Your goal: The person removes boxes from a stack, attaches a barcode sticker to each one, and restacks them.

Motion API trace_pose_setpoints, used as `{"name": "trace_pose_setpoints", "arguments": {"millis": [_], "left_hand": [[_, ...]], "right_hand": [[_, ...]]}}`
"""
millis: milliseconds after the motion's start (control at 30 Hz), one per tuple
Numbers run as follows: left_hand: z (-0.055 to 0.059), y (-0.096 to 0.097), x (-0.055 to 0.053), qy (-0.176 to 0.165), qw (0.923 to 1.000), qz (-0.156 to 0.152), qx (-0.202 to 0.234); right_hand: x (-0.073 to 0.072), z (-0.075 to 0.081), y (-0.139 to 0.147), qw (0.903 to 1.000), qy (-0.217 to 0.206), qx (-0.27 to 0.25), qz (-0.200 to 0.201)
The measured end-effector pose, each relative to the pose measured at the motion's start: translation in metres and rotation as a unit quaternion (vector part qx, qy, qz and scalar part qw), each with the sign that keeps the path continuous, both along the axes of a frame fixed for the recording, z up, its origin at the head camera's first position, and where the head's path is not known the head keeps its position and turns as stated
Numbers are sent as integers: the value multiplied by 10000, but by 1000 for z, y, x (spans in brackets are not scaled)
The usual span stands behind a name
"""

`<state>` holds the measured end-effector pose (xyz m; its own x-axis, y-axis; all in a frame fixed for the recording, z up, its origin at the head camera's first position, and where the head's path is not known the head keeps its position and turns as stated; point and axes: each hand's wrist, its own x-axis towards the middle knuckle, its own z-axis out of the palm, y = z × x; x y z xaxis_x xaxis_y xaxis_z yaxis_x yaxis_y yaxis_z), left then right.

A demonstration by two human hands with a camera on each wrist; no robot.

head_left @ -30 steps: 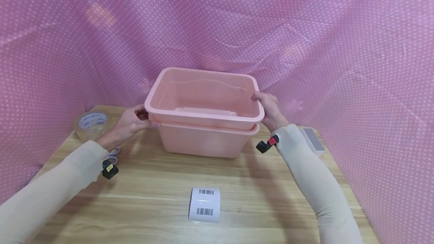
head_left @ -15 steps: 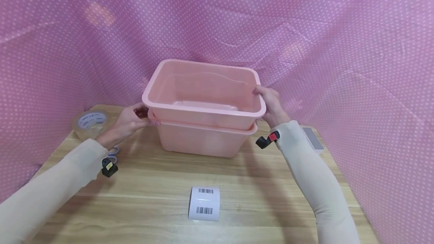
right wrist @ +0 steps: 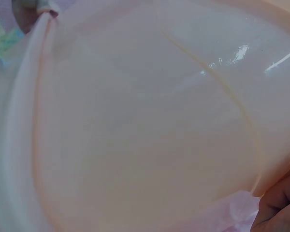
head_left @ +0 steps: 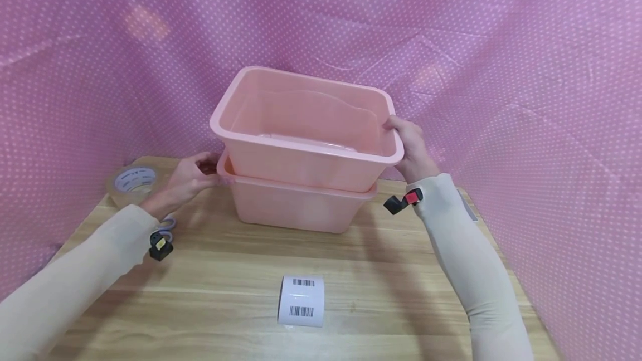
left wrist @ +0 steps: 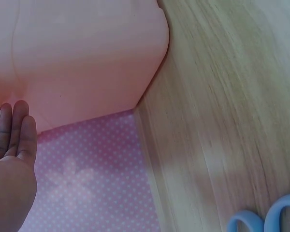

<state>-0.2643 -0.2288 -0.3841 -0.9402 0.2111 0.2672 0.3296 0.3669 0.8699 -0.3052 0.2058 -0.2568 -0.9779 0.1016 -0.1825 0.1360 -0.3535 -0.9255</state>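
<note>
Two pink plastic bins are nested at the back of the table in the head view. The upper bin (head_left: 306,152) is raised and tilted, its right side higher above the lower bin, its base still inside. My right hand (head_left: 412,149) grips its right rim, thumb inside the wall. The lower bin (head_left: 296,208) stands on the wood. At its left rim, my left hand (head_left: 190,178) holds on with thumb in front. In the left wrist view, the fingers of the left hand (left wrist: 12,140) reach up by the lower bin's end wall (left wrist: 87,82).
A roll of brown packing tape (head_left: 131,185) lies at the back left, beside scissors (head_left: 167,228) partly covered by the left forearm. A roll of white barcode labels (head_left: 302,301) sits at the front middle. Behind the right sleeve shows a grey-topped box (head_left: 468,208). Pink dotted cloth (head_left: 311,21) encloses the table.
The upper bin has risen out of the lower one, its right side shifting slightly right and up with my right hand. The left hand stays at the lower bin's rim.
</note>
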Motion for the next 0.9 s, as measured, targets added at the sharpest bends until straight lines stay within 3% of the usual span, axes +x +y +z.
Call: {"name": "trace_pose_setpoints", "arguments": {"millis": [333, 533, 633, 767, 900], "left_hand": [[-1, -6, -4, 197, 9998, -3, -68], [1, -9, -3, -100, 9996, 101, -244], [1, -13, -3, -255, 9995, 89, -133], [2, -21, -3, -382, 9992, 22, 71], [3, -29, -4, -470, 9989, 69, -14]], "right_hand": [[3, 22, 5, 9990, 305, -117, 302], [9, 37, 12, 9948, 622, -361, 715], [13, 44, 19, 9922, 831, -420, 832], [17, 50, 28, 9895, 1339, -301, 452], [20, 53, 35, 9844, 1749, -205, 40]]}}
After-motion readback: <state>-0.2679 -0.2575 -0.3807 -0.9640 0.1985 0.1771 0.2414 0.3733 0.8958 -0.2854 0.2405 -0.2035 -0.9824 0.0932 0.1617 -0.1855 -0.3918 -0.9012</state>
